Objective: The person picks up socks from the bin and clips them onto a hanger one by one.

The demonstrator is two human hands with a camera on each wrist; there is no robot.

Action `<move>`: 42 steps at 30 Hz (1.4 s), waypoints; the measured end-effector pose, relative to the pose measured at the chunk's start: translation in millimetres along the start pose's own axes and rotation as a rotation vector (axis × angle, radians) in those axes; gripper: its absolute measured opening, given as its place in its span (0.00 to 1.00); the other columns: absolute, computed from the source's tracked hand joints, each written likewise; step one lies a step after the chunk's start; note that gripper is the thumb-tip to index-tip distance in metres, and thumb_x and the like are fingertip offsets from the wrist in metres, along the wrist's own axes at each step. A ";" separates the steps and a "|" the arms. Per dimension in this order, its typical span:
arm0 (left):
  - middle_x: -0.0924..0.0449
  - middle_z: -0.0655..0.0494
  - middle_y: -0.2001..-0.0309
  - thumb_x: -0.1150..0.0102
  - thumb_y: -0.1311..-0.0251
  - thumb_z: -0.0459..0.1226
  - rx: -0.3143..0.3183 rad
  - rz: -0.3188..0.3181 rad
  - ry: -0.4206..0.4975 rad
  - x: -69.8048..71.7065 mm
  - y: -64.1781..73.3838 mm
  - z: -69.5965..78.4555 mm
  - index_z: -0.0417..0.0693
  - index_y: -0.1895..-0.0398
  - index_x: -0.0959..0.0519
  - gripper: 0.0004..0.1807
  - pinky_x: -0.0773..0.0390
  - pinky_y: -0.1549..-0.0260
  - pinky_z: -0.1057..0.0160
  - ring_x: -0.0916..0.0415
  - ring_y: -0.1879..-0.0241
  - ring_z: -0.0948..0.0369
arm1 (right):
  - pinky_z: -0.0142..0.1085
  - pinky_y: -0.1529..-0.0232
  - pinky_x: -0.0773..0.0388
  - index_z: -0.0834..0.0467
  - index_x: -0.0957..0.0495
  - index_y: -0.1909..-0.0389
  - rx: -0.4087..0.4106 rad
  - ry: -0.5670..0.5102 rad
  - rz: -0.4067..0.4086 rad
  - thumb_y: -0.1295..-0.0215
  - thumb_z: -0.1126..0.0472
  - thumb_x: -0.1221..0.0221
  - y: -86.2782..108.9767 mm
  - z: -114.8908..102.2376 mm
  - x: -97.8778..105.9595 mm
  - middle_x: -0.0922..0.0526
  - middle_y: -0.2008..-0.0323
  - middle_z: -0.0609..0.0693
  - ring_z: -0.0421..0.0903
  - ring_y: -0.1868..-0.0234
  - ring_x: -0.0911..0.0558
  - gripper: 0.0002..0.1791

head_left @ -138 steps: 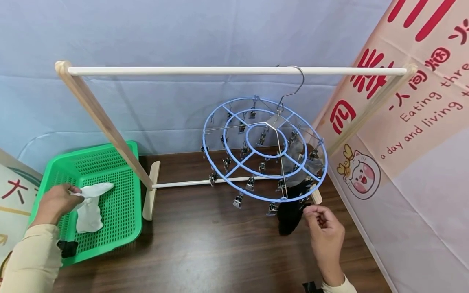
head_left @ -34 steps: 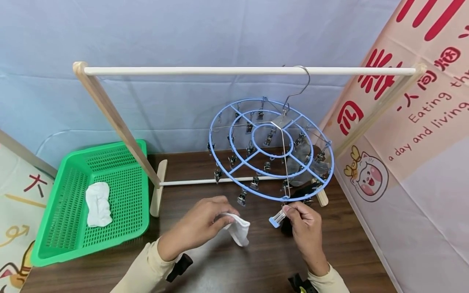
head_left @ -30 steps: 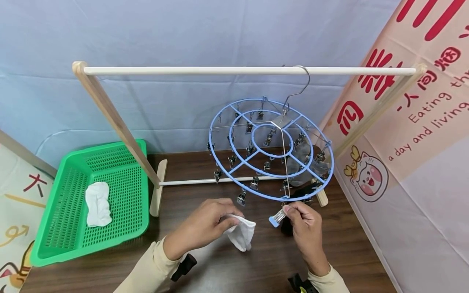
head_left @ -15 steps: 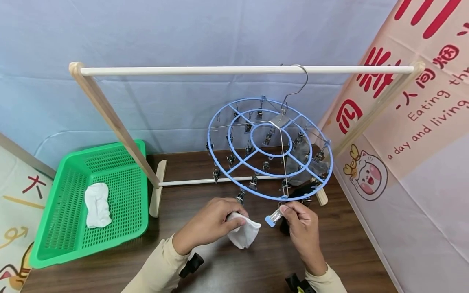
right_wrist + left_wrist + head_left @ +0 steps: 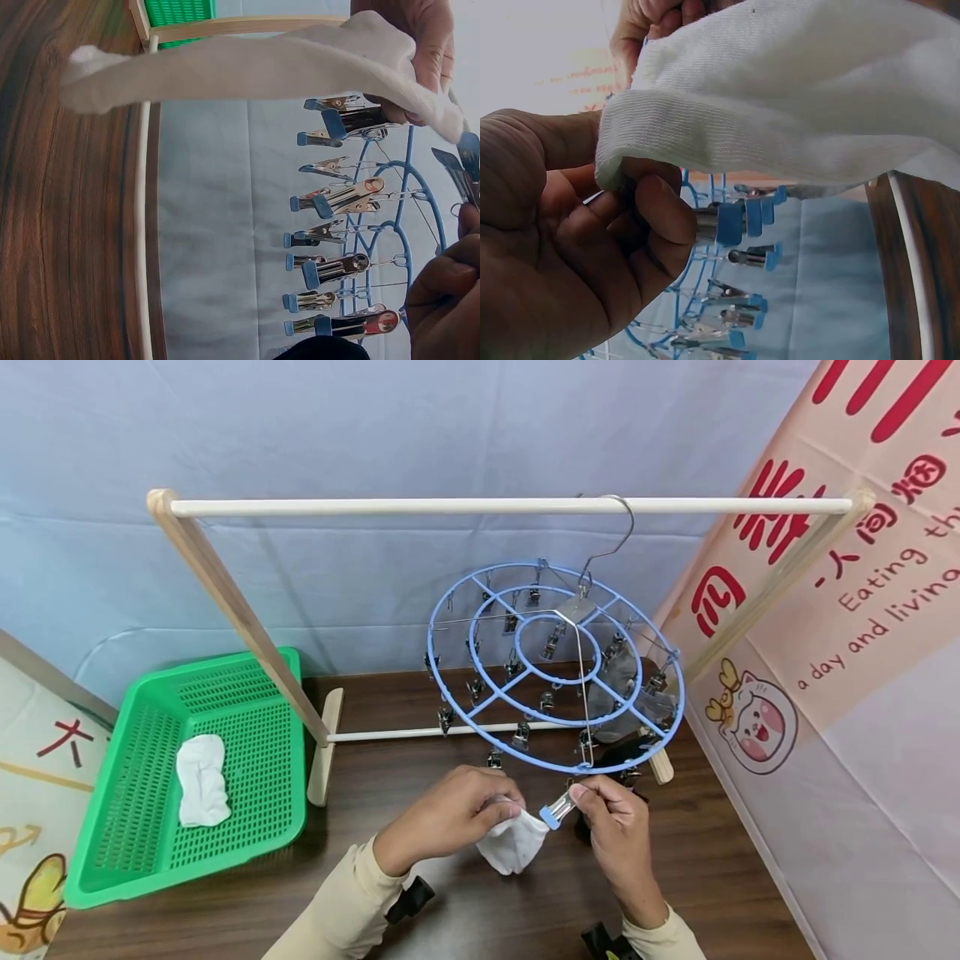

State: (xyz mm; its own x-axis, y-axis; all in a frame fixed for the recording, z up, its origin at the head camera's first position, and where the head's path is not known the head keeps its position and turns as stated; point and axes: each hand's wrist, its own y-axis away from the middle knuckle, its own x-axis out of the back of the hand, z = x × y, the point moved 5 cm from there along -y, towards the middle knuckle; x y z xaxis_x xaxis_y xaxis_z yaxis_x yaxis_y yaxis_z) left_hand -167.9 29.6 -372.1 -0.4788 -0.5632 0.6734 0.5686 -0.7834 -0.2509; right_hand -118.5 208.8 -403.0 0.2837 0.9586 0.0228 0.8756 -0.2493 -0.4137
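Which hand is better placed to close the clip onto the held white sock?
Probably the right hand: it pinches the clip, whose jaws stand open near the white sock. The left hand grips that sock by its cuff, so seems better kept holding it.

You pinch a white fabric sock (image 5: 512, 845) in your left hand (image 5: 453, 817). Your right hand (image 5: 621, 828) grips a silver metal clip with blue tips (image 5: 556, 811), right at the sock's right-hand corner. On the far side, a round, light-blue hanger (image 5: 556, 681) hangs from a straight white rod (image 5: 420, 507). To the left, a green mesh basket (image 5: 258, 789) holds a crumpled white cloth (image 5: 202, 782).
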 end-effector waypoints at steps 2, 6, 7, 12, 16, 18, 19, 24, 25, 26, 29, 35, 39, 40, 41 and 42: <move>0.21 0.65 0.69 0.41 0.35 0.35 -0.015 -0.007 -0.003 -2.0 -1.7 0.8 0.49 0.66 0.17 0.04 0.30 0.66 0.72 0.30 0.70 0.71 | 0.33 0.88 0.48 0.66 0.23 0.79 0.020 0.010 -0.023 0.41 0.82 0.47 0.2 -0.4 -1.0 0.41 0.89 0.46 0.38 0.87 0.43 0.13; 0.22 0.66 0.70 0.42 0.34 0.35 -0.012 -0.026 -0.006 -4.0 -4.8 1.6 0.50 0.67 0.17 0.05 0.31 0.68 0.73 0.30 0.70 0.71 | 0.33 0.88 0.46 0.65 0.23 0.78 0.044 0.032 -0.065 0.41 0.82 0.47 -0.2 -2.1 -1.9 0.40 0.88 0.47 0.38 0.87 0.41 0.13; 0.22 0.66 0.70 0.43 0.34 0.35 -0.005 -0.031 -0.003 -4.2 -5.5 1.5 0.50 0.67 0.17 0.05 0.31 0.68 0.73 0.30 0.70 0.71 | 0.32 0.88 0.46 0.65 0.23 0.78 0.046 0.037 -0.073 0.41 0.82 0.47 -0.4 -2.7 -1.8 0.40 0.88 0.47 0.38 0.86 0.41 0.13; 0.21 0.66 0.70 0.43 0.34 0.35 0.021 -0.055 0.027 -4.7 -8.6 1.4 0.49 0.66 0.17 0.06 0.30 0.68 0.73 0.29 0.70 0.71 | 0.33 0.87 0.45 0.65 0.23 0.77 0.056 0.030 -0.099 0.40 0.82 0.47 -1.3 -5.7 -2.3 0.40 0.88 0.48 0.39 0.86 0.41 0.12; 0.21 0.66 0.69 0.44 0.33 0.35 0.034 -0.066 0.042 -6.3 -10.4 0.8 0.49 0.66 0.17 0.06 0.29 0.68 0.73 0.28 0.69 0.72 | 0.33 0.87 0.44 0.65 0.23 0.78 0.048 0.037 -0.121 0.40 0.81 0.47 -1.2 -4.5 -2.0 0.40 0.88 0.48 0.39 0.86 0.40 0.13; 0.21 0.66 0.69 0.44 0.33 0.35 0.041 -0.072 0.048 -7.2 -11.2 0.5 0.49 0.66 0.17 0.07 0.29 0.68 0.74 0.28 0.69 0.72 | 0.33 0.86 0.43 0.64 0.23 0.78 0.042 0.053 -0.135 0.40 0.81 0.47 -1.3 -3.4 -1.8 0.40 0.87 0.49 0.39 0.85 0.40 0.13; 0.20 0.67 0.69 0.44 0.33 0.35 0.046 -0.075 0.052 -7.6 -11.5 0.3 0.49 0.66 0.17 0.07 0.29 0.68 0.74 0.28 0.69 0.72 | 0.33 0.85 0.42 0.63 0.23 0.78 0.040 0.068 -0.142 0.40 0.81 0.47 -1.4 -2.8 -1.6 0.40 0.87 0.49 0.39 0.85 0.39 0.13; 0.20 0.67 0.69 0.43 0.33 0.35 0.060 -0.078 0.061 -8.2 -13.1 0.3 0.49 0.67 0.17 0.07 0.29 0.69 0.74 0.28 0.70 0.72 | 0.34 0.83 0.40 0.62 0.24 0.78 0.058 0.094 -0.153 0.41 0.82 0.47 -2.1 -2.2 -1.7 0.38 0.86 0.49 0.38 0.83 0.38 0.14; 0.20 0.67 0.70 0.43 0.34 0.35 0.063 -0.076 0.062 -8.4 -13.4 0.2 0.49 0.67 0.17 0.06 0.29 0.69 0.74 0.28 0.70 0.72 | 0.33 0.83 0.40 0.62 0.24 0.79 0.063 0.095 -0.153 0.42 0.82 0.47 -2.1 -2.1 -1.9 0.38 0.86 0.49 0.38 0.83 0.38 0.14; 0.20 0.67 0.70 0.43 0.34 0.35 0.067 -0.075 0.062 -8.5 -13.6 0.1 0.50 0.67 0.17 0.06 0.29 0.69 0.74 0.29 0.70 0.72 | 0.33 0.83 0.40 0.62 0.24 0.78 0.069 0.092 -0.154 0.42 0.82 0.47 -2.1 -2.3 -2.1 0.38 0.86 0.49 0.38 0.83 0.38 0.14; 0.22 0.68 0.72 0.43 0.34 0.35 0.078 -0.072 0.067 -9.1 -14.2 0.0 0.50 0.67 0.17 0.06 0.30 0.72 0.74 0.30 0.72 0.72 | 0.33 0.84 0.40 0.62 0.25 0.78 0.086 0.085 -0.156 0.42 0.83 0.47 -1.9 -4.1 -3.1 0.37 0.85 0.49 0.38 0.83 0.38 0.14; 0.21 0.67 0.72 0.42 0.35 0.35 0.104 -0.057 0.065 -10.1 -15.3 -0.4 0.50 0.69 0.17 0.06 0.29 0.73 0.73 0.29 0.72 0.72 | 0.33 0.84 0.40 0.61 0.24 0.78 0.117 0.105 -0.156 0.43 0.83 0.46 -1.2 -7.0 -4.2 0.36 0.86 0.49 0.38 0.84 0.37 0.15; 0.19 0.64 0.71 0.41 0.36 0.35 0.118 -0.042 0.050 -10.5 -15.8 -0.7 0.50 0.69 0.17 0.05 0.29 0.71 0.72 0.27 0.71 0.72 | 0.32 0.84 0.40 0.59 0.24 0.78 0.142 0.141 -0.162 0.44 0.83 0.45 -0.5 -7.0 -4.9 0.34 0.86 0.48 0.37 0.84 0.37 0.15; 0.19 0.64 0.71 0.41 0.36 0.35 0.121 -0.040 0.046 -10.7 -15.9 -0.8 0.50 0.69 0.17 0.05 0.29 0.71 0.72 0.27 0.71 0.72 | 0.31 0.85 0.40 0.59 0.24 0.79 0.147 0.151 -0.162 0.44 0.82 0.44 -0.3 -6.9 -5.0 0.34 0.86 0.47 0.36 0.84 0.37 0.16; 0.18 0.64 0.71 0.41 0.36 0.35 0.122 -0.039 0.041 -10.9 -16.1 -1.0 0.50 0.69 0.17 0.05 0.28 0.70 0.72 0.27 0.71 0.72 | 0.31 0.85 0.40 0.58 0.24 0.79 0.151 0.160 -0.162 0.45 0.82 0.44 -0.1 -6.6 -5.1 0.34 0.86 0.47 0.36 0.84 0.37 0.16; 0.18 0.64 0.71 0.41 0.36 0.35 0.124 -0.037 0.037 -11.2 -16.3 -1.2 0.50 0.69 0.16 0.05 0.28 0.70 0.72 0.27 0.70 0.72 | 0.30 0.85 0.40 0.58 0.24 0.79 0.155 0.167 -0.161 0.45 0.82 0.44 0.0 -6.6 -5.1 0.34 0.86 0.47 0.35 0.85 0.37 0.16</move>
State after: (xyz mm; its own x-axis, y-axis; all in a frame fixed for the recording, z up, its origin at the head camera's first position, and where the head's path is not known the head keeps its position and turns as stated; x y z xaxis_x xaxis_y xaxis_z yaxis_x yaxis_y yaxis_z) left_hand -172.7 48.3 -376.4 -0.5241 -0.5458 0.6538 0.6276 -0.7664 -0.1367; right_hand -117.3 203.1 -397.1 0.2175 0.9450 0.2444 0.8481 -0.0590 -0.5266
